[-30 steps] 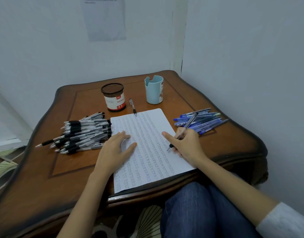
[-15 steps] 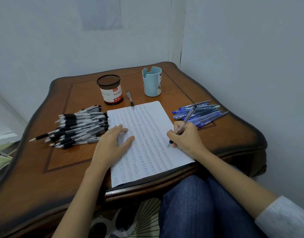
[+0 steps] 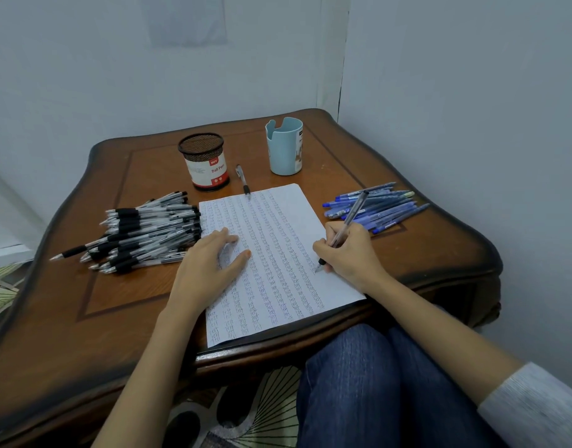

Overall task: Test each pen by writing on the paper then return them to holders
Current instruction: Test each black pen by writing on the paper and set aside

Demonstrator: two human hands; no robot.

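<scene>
Pinching the pen (image 3: pixel 353 214) low near its tip at 3 o'clock on the paper (image 3: pixel 278 221) with right grip (image 3: pixel 349 253) clamped, left grip (image 3: pixel 203 273) spread flat at 9 o'clock; likely light, stiff, slick-barrelled.

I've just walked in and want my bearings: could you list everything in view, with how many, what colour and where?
table: one, brown wood, in the room's corner.
paper: one sheet, white, covered in writing, near middle of the table.
black pens: a pile, too many to count, left of the paper.
blue pens: a pile, uncounted, right of the paper.
loose pen: one, black grip, between the holders.
mesh holder: one, black with a red-white label, beyond the paper, left.
blue holder: one, light blue, beyond the paper, right.
wall sheet: one, pale, far wall.
held pen: one, clear-grey, tip on the paper.
legs: blue jeans, below the table's edge.
left hand: flat on the paper.
right hand: grips the held pen.
</scene>
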